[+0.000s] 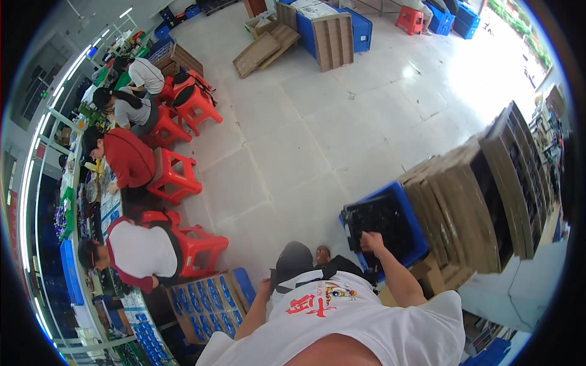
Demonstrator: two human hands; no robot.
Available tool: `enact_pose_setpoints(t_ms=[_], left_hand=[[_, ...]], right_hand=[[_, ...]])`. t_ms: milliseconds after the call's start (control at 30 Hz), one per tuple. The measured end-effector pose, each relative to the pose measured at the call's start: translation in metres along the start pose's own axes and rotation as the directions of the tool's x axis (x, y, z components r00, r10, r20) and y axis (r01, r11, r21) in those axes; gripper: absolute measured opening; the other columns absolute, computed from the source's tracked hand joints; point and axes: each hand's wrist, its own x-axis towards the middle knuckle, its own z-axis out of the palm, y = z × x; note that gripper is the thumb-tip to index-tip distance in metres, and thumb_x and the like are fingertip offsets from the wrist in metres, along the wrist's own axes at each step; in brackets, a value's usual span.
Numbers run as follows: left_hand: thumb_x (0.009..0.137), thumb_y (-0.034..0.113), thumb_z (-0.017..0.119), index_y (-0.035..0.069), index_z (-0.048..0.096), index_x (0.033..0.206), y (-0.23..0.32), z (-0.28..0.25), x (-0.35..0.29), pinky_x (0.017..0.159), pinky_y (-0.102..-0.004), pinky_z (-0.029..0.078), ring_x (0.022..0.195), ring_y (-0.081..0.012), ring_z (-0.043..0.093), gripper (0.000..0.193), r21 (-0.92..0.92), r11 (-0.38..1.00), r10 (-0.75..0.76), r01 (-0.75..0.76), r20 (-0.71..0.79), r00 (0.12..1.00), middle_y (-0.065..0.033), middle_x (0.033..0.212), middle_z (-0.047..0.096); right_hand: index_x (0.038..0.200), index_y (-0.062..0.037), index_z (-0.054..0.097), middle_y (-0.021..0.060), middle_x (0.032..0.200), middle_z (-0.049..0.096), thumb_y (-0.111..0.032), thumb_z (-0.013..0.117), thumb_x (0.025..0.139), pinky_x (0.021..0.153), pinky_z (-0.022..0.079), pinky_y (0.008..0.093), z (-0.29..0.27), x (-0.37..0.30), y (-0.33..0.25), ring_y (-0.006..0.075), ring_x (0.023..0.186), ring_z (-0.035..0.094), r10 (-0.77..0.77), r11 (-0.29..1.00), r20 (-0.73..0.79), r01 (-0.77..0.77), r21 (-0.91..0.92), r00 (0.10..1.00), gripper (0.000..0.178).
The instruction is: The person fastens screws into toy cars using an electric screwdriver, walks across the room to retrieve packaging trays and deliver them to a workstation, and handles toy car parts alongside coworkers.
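My right hand (370,241) is over the near left part of a blue crate (416,235) on my right. Its fingers look curled at the edge of the black contents (384,216); what they hold, if anything, is too small to make out. The black contents look like a dark tray or a heap of dark parts, not clear at this size. My left hand (264,288) hangs low at my left side by my dark trousers, its fingers mostly hidden. Close to it is a brown divided tray (204,305) with rows of blue parts.
Tall stacks of brown trays (464,201) stand right of the crate. Along the left, several people sit on red stools (201,247) at a long workbench (101,201). More brown panels (332,43) and blue bins (361,30) stand at the back, across a pale tiled floor (293,140).
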Motion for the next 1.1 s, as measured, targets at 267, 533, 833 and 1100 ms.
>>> enact_pose_setpoints(t_ms=[267, 533, 833, 1100], left_hand=[[0.083, 0.019, 0.067, 0.001, 0.069, 0.089, 0.194, 0.001, 0.125, 0.062, -0.0388, 0.052, 0.066, -0.0225, 0.064, 0.019, 0.383, 0.917, 0.101, -0.113, 0.053, 0.994, -0.0097, 0.079, 0.066], [0.09, 0.032, 0.064, 0.006, 0.061, 0.106, 0.54, -0.016, 0.287, 0.067, -0.0373, 0.055, 0.077, -0.0221, 0.065, 0.03, 0.181, 0.983, -0.01, 0.017, -0.038, 0.999, -0.0093, 0.091, 0.064], [0.09, 0.025, 0.063, 0.005, 0.062, 0.103, 0.859, 0.099, 0.431, 0.059, -0.0328, 0.053, 0.072, -0.0166, 0.065, 0.023, 0.047, 0.988, 0.151, -0.147, -0.086, 0.985, -0.0055, 0.088, 0.066], [0.089, 0.025, 0.06, 0.006, 0.067, 0.1, 0.93, 0.207, 0.455, 0.061, -0.0362, 0.053, 0.072, -0.0177, 0.063, 0.024, 0.448, 0.889, 0.027, -0.098, 0.163, 0.986, -0.0058, 0.087, 0.066]], right_hand=[[0.095, -0.0006, 0.067, 0.0091, 0.089, 0.07, -0.034, 0.06, 0.094, 0.063, 0.055, 0.0312, 0.07, 0.162, -0.253, 0.0174, 0.075, 0.067, -0.171, 0.984, -0.019, 0.171, 0.041, 0.985, 0.034], [0.072, -0.0011, 0.069, 0.0049, 0.061, 0.062, -0.029, 0.069, 0.087, 0.045, 0.044, 0.0306, 0.052, 0.228, -0.254, 0.0139, 0.049, 0.057, 0.201, 0.977, -0.267, -0.213, -0.016, 0.942, 0.032], [0.089, -0.0008, 0.068, 0.0133, 0.085, 0.07, -0.036, 0.066, 0.086, 0.058, 0.053, 0.0395, 0.01, 0.419, -0.368, 0.0224, 0.072, 0.068, 0.236, 0.947, -0.324, -0.292, -0.136, 0.916, 0.035], [0.097, -0.0035, 0.064, 0.0088, 0.087, 0.069, -0.038, 0.062, 0.092, 0.064, 0.056, 0.0356, -0.056, 0.646, -0.753, 0.0194, 0.072, 0.067, 0.052, 0.995, -0.176, -0.036, 0.091, 0.983, 0.035]])
